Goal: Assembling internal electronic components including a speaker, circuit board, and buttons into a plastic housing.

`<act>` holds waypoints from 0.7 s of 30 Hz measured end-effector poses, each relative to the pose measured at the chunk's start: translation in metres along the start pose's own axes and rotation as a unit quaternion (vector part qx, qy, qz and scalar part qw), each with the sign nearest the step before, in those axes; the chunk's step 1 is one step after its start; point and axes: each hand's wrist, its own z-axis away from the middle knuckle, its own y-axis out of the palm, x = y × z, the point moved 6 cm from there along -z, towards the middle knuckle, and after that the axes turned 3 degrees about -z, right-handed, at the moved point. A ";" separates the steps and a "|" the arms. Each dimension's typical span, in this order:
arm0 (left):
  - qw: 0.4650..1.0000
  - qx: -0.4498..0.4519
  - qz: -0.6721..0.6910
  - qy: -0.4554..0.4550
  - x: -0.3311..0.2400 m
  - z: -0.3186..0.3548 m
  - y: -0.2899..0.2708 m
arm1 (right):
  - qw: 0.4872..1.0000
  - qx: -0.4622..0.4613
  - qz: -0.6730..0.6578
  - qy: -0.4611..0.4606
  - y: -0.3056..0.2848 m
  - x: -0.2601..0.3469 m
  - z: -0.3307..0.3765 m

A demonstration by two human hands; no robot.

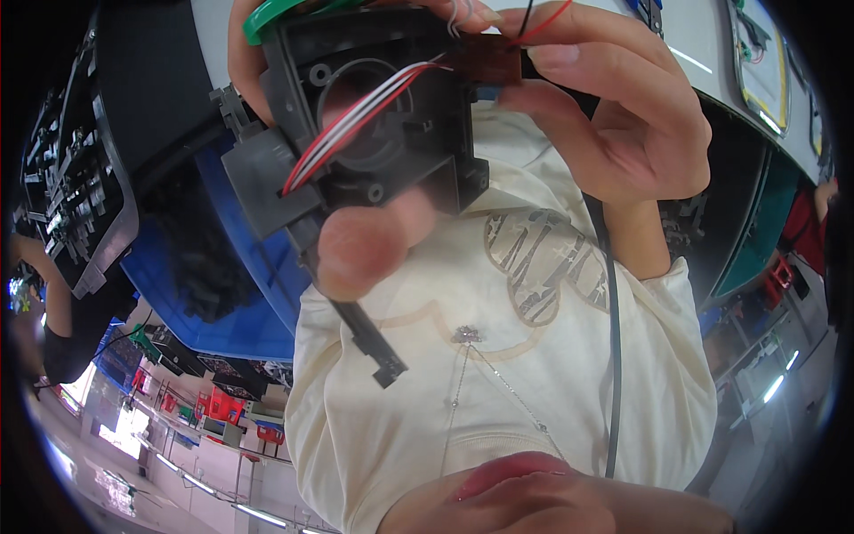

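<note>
Blurred and close, the left hand [356, 245] is gripping a black plastic housing [374, 125], thumb pressing on its lower edge and fingers wrapping round behind its left side. The right hand [623, 116] is pinching a small brown connector [489, 58] between thumb and forefinger at the housing's upper right corner. Both are being held up in front of the chest. Red and white wires [347, 125] are running from the connector diagonally across the housing's round opening.

Doing this well seems to call for the left hand keeping the housing from rocking. The right hand should be squeezing the connector's body rather than tugging the thin wires, and keeping them out of the opening.

A green ring [276, 13] is peeking out behind the housing's top. A black cable [614, 356] is hanging down the cream shirt [400, 418], beside its beige print [543, 262].

Further out, a blue bin [231, 303] is sitting to the left, beside a black tray [76, 178] crowded with small parts. Red crates [222, 405] are showing far off at lower left. A pale desk [703, 53] is curving along the upper right. No label or sign is showing clearly enough to make out.
</note>
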 end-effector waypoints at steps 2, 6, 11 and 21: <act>1.000 -0.007 0.007 -0.025 0.011 0.000 -0.008 | 0.998 -0.017 0.021 0.049 0.003 -0.001 0.008; 0.997 0.009 0.061 0.035 0.007 0.003 -0.021 | 0.980 0.046 0.075 0.180 0.001 0.007 -0.006; 0.997 0.012 -0.005 0.073 0.012 0.002 -0.028 | 0.970 0.023 -0.027 0.240 -0.004 0.004 -0.008; 0.996 -0.008 -0.028 0.079 0.007 0.003 -0.016 | 0.979 0.085 -0.118 0.144 -0.008 -0.001 -0.021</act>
